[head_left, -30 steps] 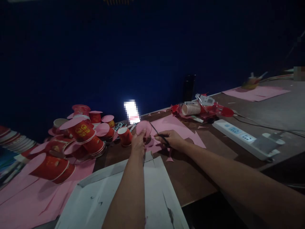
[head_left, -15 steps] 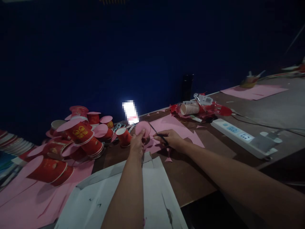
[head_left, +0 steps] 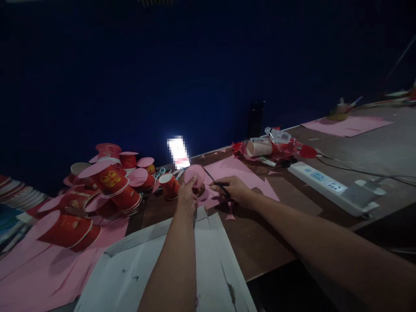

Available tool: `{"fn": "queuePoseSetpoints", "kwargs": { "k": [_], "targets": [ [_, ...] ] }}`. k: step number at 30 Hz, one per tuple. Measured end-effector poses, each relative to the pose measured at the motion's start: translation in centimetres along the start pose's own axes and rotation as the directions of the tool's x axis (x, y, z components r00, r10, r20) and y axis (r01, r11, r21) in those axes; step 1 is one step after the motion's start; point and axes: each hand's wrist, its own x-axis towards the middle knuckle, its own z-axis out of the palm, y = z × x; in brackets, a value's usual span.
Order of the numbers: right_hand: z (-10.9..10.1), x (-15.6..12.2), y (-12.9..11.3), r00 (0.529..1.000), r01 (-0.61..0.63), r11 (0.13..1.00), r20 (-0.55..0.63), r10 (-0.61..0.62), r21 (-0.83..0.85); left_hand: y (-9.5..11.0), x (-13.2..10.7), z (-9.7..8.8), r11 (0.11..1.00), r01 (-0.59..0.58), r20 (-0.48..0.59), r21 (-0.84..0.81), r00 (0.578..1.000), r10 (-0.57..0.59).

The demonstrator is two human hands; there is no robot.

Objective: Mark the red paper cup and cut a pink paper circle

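My left hand (head_left: 187, 195) pinches a round pink paper disc (head_left: 194, 174) with the thumb on its face. Whether a cup sits behind the disc is hidden. In my right hand (head_left: 234, 189) is a slim black tool (head_left: 209, 174), whose exact kind I cannot make out. Its far end points up and left, close to the disc's right edge. Just left of my left hand, a red paper cup (head_left: 168, 187) lies tilted with its mouth showing. Pink paper sheets (head_left: 229, 173) lie beneath and behind both hands.
Red cups topped with pink discs (head_left: 112, 180) crowd the left, beside stacked cups (head_left: 21, 193). A bright phone (head_left: 178, 152) stands behind. A bag of cups (head_left: 260, 147) and a power strip (head_left: 320, 182) lie right. White cardboard (head_left: 146, 260) is in front.
Almost nothing differs. The disc in my left hand has shifted very slightly left, and the slim black tool stays beside its edge.
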Motion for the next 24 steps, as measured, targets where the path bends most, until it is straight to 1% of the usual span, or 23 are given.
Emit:
{"fn": "queuePoseSetpoints", "kwargs": {
  "k": [6, 15, 20, 24],
  "targets": [
    [0.0, -0.1, 0.0, 0.999, 0.031, 0.999, 0.015, -0.031, -0.013, -0.3, 0.4, -0.2, 1.000, -0.010, -0.028, 0.006, 1.000, 0.010],
    [0.1, -0.1, 0.0, 1.000, 0.003, 0.999, 0.029, -0.004, 0.034, -0.4, 0.9, -0.3, 0.999, 0.027, -0.068, -0.031, 0.997, -0.029],
    [0.3, -0.2, 0.0, 1.000, -0.007, 1.000, 0.021, 0.007, 0.020, -0.4, 1.1, -0.3, 0.996, 0.034, -0.119, -0.085, 0.992, -0.044],
    [0.2, -0.1, 0.2, 1.000, 0.013, 1.000, 0.015, -0.013, 0.011, -0.4, 0.9, -0.2, 0.994, 0.036, -0.078, -0.101, 0.996, -0.044]
  ]
}}
